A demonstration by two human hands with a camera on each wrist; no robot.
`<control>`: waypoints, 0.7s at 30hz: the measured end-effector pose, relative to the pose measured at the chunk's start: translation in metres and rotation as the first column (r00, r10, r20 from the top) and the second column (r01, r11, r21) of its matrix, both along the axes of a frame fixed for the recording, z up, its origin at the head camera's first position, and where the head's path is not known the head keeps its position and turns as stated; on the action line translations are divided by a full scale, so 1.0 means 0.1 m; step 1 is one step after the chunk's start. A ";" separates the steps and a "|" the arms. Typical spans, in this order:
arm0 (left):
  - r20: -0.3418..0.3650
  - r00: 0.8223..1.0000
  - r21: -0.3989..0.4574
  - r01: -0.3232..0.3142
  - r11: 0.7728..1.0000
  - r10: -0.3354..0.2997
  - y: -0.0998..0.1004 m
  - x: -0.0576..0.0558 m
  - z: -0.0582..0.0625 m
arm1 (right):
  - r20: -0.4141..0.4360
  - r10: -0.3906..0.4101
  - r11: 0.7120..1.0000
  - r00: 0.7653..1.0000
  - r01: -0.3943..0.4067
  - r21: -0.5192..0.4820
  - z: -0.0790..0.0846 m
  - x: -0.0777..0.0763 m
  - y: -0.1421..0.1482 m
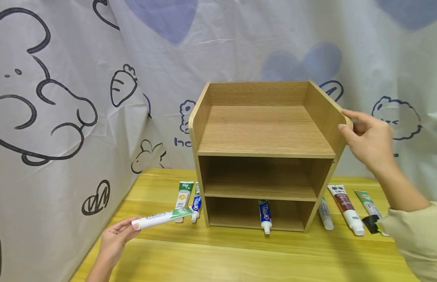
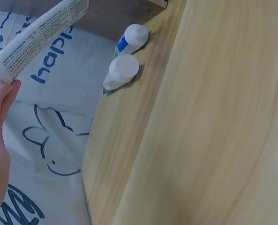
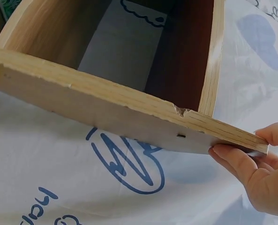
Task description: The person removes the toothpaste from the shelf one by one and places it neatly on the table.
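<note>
A wooden shelf unit (image 1: 264,129) with an open top tray and two lower compartments stands on the yellow table (image 1: 239,258). My right hand (image 1: 366,137) grips the front end of its right side wall (image 3: 129,101), thumb on top and fingers on the outer face. My left hand (image 1: 114,237) holds a white and green toothpaste tube (image 1: 162,217) by its cap end, level above the table's left front. The same tube (image 2: 35,40) crosses the top left of the left wrist view. A blue toothpaste tube (image 1: 264,215) lies in the bottom compartment, cap sticking out.
Two tubes (image 1: 184,195) (image 1: 196,203) lie left of the shelf, their caps (image 2: 124,68) near the table edge. Three more tubes (image 1: 325,213) (image 1: 345,207) (image 1: 368,205) and a small black object (image 1: 371,224) lie to its right. A printed cloth backdrop (image 1: 63,98) hangs behind and to the left.
</note>
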State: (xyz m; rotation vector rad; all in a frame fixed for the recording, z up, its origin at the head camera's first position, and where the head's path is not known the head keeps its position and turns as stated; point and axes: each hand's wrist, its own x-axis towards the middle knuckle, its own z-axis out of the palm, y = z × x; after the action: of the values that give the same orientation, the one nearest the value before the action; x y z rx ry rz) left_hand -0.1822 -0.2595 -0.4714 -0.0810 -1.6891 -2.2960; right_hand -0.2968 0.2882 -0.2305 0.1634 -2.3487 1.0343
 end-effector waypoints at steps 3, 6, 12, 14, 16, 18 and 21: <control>0.006 1.000 -0.024 -0.017 1.000 0.017 -0.23 -0.08 -0.28 | 0.015 0.008 1.000 1.000 -0.008 0.008 0.01 0.01 0.01; 0.025 0.998 -0.031 -0.051 0.998 0.052 -0.47 -0.22 -0.61 | 0.012 0.023 1.000 1.000 -0.023 -0.002 0.02 0.02 0.02; 0.151 0.961 0.051 -0.241 0.969 0.231 -0.61 -0.40 -0.82 | 0.065 0.042 0.999 0.997 -0.040 -0.033 0.05 0.06 0.03; 0.180 0.943 0.051 -0.293 0.955 0.280 -0.59 -0.42 -0.81 | 0.095 0.046 0.998 0.994 -0.042 -0.041 0.07 0.08 0.03; 0.187 0.934 0.043 -0.317 0.948 0.304 -0.58 -0.42 -0.81 | 0.116 0.047 0.998 0.992 -0.042 -0.044 0.08 0.10 0.02; 0.198 0.927 0.034 -0.330 0.943 0.317 -0.57 -0.42 -0.82 | 0.137 0.059 0.997 0.989 -0.052 -0.054 0.10 0.12 0.02; 0.211 0.927 0.031 -0.324 0.946 0.310 -0.55 -0.42 -0.83 | 0.171 0.080 0.995 0.982 -0.068 -0.076 0.12 0.11 0.03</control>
State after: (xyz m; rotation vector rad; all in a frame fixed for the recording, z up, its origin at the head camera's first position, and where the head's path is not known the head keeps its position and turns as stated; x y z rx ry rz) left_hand -0.2239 -0.3149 -0.5549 0.4254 -1.5794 -2.1673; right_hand -0.2853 0.2912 -0.2190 0.1392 -2.4744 1.2088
